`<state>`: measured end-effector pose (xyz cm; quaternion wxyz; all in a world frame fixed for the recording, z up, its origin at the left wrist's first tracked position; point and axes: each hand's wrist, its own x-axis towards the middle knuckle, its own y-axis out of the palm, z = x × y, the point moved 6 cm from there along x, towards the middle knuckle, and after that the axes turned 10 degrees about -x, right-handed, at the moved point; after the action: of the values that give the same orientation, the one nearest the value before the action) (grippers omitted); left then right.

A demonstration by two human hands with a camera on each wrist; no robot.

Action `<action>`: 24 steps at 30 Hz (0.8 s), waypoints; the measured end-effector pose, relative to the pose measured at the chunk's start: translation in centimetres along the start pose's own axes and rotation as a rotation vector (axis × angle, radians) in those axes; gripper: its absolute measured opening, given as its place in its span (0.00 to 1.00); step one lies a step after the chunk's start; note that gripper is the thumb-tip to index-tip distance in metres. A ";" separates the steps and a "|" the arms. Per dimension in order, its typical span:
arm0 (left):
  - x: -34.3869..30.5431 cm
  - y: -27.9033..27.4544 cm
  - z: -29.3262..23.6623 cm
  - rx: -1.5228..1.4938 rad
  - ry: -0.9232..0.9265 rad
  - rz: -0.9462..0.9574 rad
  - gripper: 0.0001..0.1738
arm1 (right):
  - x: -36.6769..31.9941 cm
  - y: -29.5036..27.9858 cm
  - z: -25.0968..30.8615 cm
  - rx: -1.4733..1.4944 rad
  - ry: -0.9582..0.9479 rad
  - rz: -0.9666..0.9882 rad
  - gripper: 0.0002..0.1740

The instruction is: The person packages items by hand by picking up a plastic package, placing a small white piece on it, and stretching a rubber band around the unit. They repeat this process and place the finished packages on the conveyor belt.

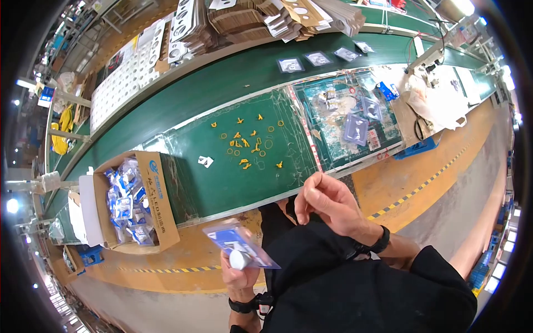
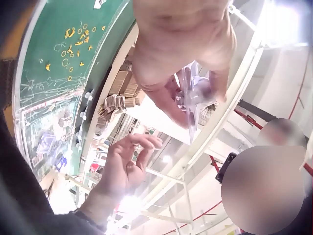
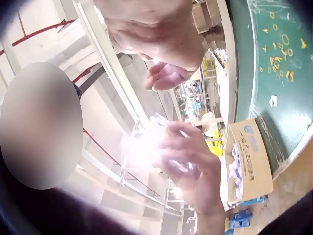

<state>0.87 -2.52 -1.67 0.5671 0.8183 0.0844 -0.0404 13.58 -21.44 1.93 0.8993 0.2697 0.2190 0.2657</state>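
Note:
In the head view my left hand grips a clear blister pack with a blue card inside and a white round part bulging from it. The left wrist view shows this pack edge-on between thumb and fingers. My right hand is raised off the front edge of the green table, a short way right of the pack. Its fingers are loosely bent, and nothing shows between them. In the right wrist view, glare washes out much of the pack beside the left hand.
Small yellow parts and rings lie scattered on the green table by a white piece. A carton of packed items stands left. Clear empty shells lie right; several packs line the back. Scissors lie far right.

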 end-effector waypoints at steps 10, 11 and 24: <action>-1.1 0.2 1.7 -0.225 -0.065 -0.022 0.54 | -0.9 6.8 1.8 -1.180 -0.682 0.084 0.25; -0.9 -0.4 1.9 -0.193 -0.096 0.011 0.55 | -0.9 7.2 1.8 -1.265 -0.743 0.089 0.27; -0.7 -1.5 -0.5 -0.061 -0.141 -0.002 0.56 | 1.0 3.8 1.2 -0.782 -0.206 -0.052 0.07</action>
<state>-0.12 -1.63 -2.80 0.5962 0.7958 0.0463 -0.0958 13.62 -18.54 4.89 0.9578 -0.0732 0.0168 0.2775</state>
